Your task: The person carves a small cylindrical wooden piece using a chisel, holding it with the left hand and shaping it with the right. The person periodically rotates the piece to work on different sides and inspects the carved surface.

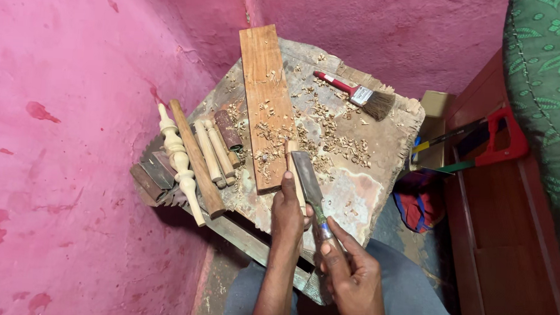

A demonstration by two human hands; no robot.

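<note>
Nearest to us, our right hand [351, 268] is wrapped around the handle of a broad chisel [309, 181], forefinger stretched along the ferrule, the flat steel blade pointing away toward the far side. Just left of it our left hand [288, 211] is closed on a small wooden block [294, 171], thumb on its near face, holding it against the near end of a long plank; the chisel blade lies against the right side of that block.

Going by size, the worn surface [379, 181] comes first, standing in the corner of pink walls [62, 104]. The long plank [267, 100] runs across it from near to far, left of centre. Left of the plank lies a row of wooden pieces: a long square stick [195, 157], a pale turned spindle [179, 162] at the far left, two short pale dowels [214, 151] and a dark short cylinder [229, 130]. Wood shavings [331, 131] are strewn over the plank and the middle of the surface. At the far right edge lies a paintbrush [358, 95] with a red handle and dark bristles.

Off the surface to the right, a red-handled handsaw [491, 145] leans by a wooden cabinet, a cardboard box [434, 111] stands open, its contents hidden from us, and a red and blue bag [420, 198] sits on the floor.
</note>
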